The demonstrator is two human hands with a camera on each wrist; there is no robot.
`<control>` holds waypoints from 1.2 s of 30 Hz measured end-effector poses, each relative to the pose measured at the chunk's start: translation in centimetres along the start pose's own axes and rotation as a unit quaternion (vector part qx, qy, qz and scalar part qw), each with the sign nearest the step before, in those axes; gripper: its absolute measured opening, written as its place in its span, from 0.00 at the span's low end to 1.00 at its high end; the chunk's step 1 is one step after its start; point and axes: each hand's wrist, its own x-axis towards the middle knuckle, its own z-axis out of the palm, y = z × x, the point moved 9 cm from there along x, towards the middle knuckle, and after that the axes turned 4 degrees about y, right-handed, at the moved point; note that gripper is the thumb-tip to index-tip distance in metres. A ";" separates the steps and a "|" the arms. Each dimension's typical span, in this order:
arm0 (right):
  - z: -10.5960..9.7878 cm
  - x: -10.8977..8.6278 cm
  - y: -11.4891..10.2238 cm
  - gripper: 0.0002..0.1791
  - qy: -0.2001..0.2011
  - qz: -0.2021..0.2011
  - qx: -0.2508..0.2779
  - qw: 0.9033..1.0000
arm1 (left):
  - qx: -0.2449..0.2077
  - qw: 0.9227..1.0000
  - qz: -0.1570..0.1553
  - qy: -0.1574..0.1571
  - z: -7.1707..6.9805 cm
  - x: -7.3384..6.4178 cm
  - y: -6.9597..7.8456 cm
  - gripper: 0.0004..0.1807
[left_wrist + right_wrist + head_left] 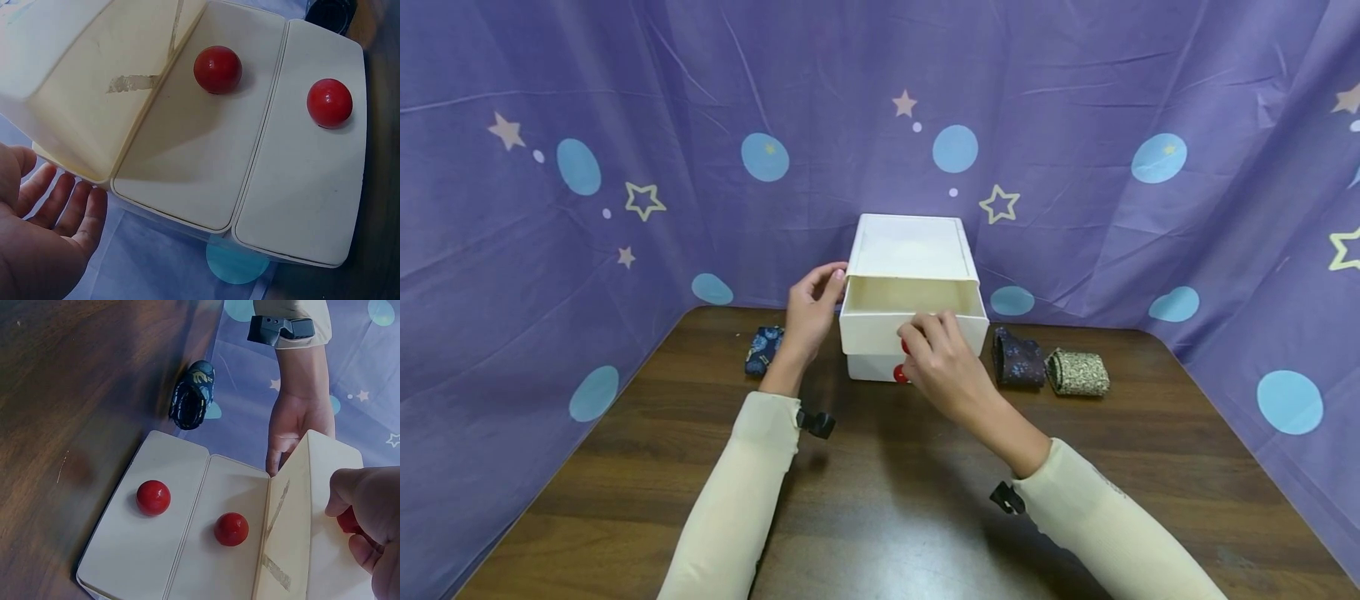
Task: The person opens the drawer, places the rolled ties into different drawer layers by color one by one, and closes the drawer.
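Observation:
A white drawer cabinet [913, 246] stands near the back of the table, its top drawer [868, 335] pulled out so that part of the cream inside shows. My right hand [946, 367] pinches that drawer's red knob [347, 520], which its fingers partly cover. Two lower drawers, each with a round red knob [217, 69], are pushed in, as the left wrist view shows. My left hand [811, 315] is at the cabinet's left side by the top drawer, palm up with loosely bent fingers [74, 215]. Whether those fingertips touch the cabinet is unclear.
A blue patterned cloth roll [763, 350] lies left of the cabinet. To its right lie a dark purple patterned roll [1019, 358] and a mottled green-gold one [1078, 372]. Behind the wooden table [880, 517] hangs a purple curtain [850, 75] with stars and dots.

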 end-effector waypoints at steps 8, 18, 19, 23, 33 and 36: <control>-0.3 0.0 -0.3 0.15 0.000 -0.005 -0.001 1.000 | 0.002 1.000 0.001 0.000 0.0 0.0 0.1 0.18; -0.5 -0.2 -0.6 0.14 -0.012 -0.005 -0.002 1.000 | -0.004 1.000 0.003 0.004 0.0 0.1 0.0 0.18; -0.5 -0.2 -0.6 0.14 -0.014 -0.005 -0.004 1.000 | -0.003 1.000 0.002 0.003 0.0 0.1 0.0 0.18; -0.6 -0.3 -0.7 0.14 -0.013 -0.008 -0.007 1.000 | 0.000 1.000 -0.001 0.002 0.0 0.1 -0.1 0.18; -1.1 -0.3 -1.3 0.14 -0.006 -0.019 -0.008 1.000 | 0.022 1.000 -0.013 0.007 -0.2 0.1 -0.1 0.18; -1.2 -0.4 -1.4 0.15 -0.005 -0.020 -0.012 1.000 | 0.023 1.000 -0.014 0.008 -0.2 0.7 -1.4 0.19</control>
